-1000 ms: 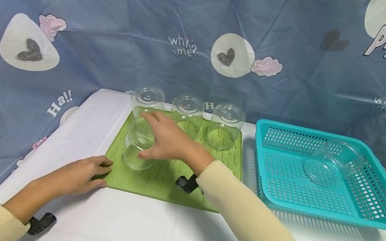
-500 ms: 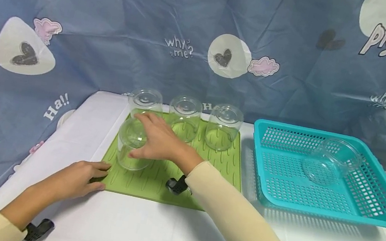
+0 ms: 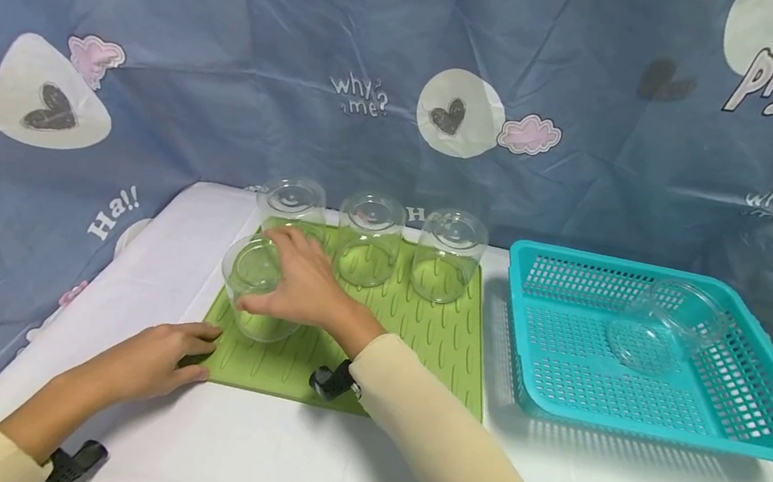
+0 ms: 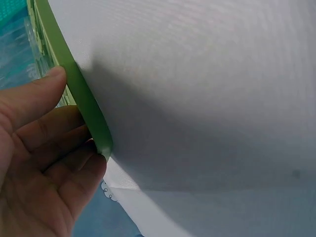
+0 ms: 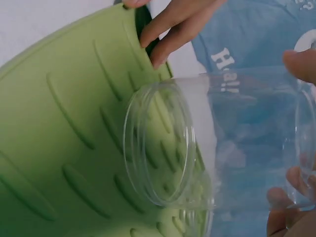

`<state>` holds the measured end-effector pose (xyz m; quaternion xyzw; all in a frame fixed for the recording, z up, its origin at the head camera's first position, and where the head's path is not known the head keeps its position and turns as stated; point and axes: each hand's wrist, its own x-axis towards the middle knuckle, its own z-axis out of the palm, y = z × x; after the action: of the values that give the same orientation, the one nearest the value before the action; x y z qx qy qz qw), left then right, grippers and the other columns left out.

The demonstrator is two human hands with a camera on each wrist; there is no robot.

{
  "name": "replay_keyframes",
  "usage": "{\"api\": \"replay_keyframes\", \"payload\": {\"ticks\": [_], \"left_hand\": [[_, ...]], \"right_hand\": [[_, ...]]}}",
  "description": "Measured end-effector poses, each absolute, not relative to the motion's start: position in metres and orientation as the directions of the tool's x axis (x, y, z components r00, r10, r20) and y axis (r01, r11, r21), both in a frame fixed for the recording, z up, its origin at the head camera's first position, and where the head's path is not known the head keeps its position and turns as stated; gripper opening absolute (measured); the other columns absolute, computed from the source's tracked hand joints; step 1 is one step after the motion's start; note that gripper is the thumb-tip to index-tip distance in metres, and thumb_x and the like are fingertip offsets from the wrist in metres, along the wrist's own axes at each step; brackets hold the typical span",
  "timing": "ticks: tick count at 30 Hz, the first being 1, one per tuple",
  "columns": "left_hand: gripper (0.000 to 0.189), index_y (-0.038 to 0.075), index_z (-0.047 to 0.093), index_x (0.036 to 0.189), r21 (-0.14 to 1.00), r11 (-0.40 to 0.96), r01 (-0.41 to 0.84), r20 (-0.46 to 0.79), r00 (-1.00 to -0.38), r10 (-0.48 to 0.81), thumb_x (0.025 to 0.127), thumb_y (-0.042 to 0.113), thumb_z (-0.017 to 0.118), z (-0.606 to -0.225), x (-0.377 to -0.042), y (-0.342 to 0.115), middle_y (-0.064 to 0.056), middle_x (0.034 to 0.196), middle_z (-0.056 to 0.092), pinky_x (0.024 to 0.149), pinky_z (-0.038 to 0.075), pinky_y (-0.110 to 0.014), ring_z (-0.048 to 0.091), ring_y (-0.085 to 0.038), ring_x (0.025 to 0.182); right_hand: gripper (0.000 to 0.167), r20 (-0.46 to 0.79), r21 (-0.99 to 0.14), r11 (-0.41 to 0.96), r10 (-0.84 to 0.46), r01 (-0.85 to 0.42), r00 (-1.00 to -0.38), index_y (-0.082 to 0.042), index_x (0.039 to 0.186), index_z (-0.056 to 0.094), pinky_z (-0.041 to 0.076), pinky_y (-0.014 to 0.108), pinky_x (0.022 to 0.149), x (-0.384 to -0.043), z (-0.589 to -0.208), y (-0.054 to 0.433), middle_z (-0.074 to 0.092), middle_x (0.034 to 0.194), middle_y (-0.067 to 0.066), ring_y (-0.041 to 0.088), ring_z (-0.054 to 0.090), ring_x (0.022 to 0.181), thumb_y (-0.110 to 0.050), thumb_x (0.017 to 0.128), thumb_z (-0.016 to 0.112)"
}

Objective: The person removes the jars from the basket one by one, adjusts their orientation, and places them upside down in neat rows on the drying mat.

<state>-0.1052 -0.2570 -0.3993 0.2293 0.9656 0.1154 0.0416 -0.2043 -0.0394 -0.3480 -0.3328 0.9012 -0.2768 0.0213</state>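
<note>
My right hand [image 3: 300,282] grips a clear plastic jar [image 3: 251,270] turned bottom up, over the front left of the green drying mat [image 3: 413,363]. The jar leans to the left. In the right wrist view my fingertips [image 5: 280,197] are around its base end, and its round rim is close to the ribbed mat. My left hand [image 3: 155,360] holds the mat's front left corner; in the left wrist view the thumb and curled fingers meet the mat's edge [image 4: 81,96]. Behind stand three more jars, bottom up: left [image 3: 295,197], middle [image 3: 368,242], right [image 3: 449,259].
A turquoise perforated basket [image 3: 630,425] stands on the white cloth [image 3: 230,461] to the right of the mat. Another clear jar [image 3: 642,349] lies tilted inside it. A blue printed sheet [image 3: 227,98] hangs behind the table.
My right hand has shifted slightly left, and the jar in it has tipped from nearly upright to leaning left. The left hand stays at the mat's corner.
</note>
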Motion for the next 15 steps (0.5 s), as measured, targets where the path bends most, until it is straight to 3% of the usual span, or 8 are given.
{"api": "replay_keyframes", "payload": {"ticks": [15], "left_hand": [[0.035,-0.007,0.072,0.109,0.253,0.873,0.416,-0.022,-0.9,0.436,0.083,0.016,0.078,-0.3995,-0.1047,-0.256,-0.024,0.127,0.066,0.096,0.053,-0.058,0.062,-0.045,0.116]], "right_hand": [[0.098,0.135,-0.563,0.617,-0.588,-0.55,-0.797,-0.016,0.154,0.034,0.032,0.059,0.12,-0.2057,-0.3499,-0.0464,0.033,0.161,0.003,0.032,0.032,0.149,-0.054,0.076,0.08]]}}
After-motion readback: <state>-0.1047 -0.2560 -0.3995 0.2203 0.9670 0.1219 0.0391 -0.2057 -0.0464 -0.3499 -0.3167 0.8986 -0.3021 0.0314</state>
